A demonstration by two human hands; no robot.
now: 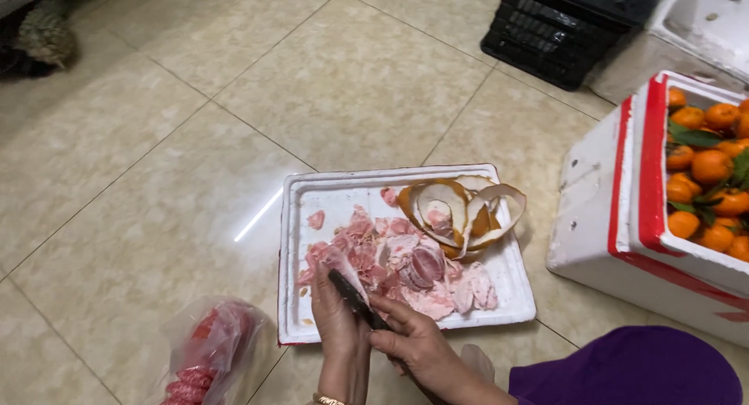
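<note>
On the tiled floor [156, 179] sits a white foam tray [312, 194], and the person's two hands meet at its near edge. The left hand [337, 319] is curled around a piece of pink fruit flesh [341, 261], thumb and fingers closed on it from below — a gold bracelet [328, 399] shows at that wrist. The right hand [413, 342] is closed around the handle of a dark knife [353, 296], whose blade slants up and to the left and lies against the piece held in the other hand. Just beyond the hands, the tray holds a heap of pink membrane and segment scraps [406, 264], spread across its middle and right side, with a few loose bits near the left rim. At the far right corner of the tray lies a curl of peel [460, 214], orange outside and pale inside, partly hanging over the rim. To the left of the hands, off the tray, a clear plastic bag [207, 350] with red contents rests on the floor. To the right stands a white foam box with red tape [616, 202], filled with small oranges [706, 186] and green leaves. A black plastic crate [562, 26] sits farther back, and purple cloth [632, 374] covers the person's knee at the bottom right.
</note>
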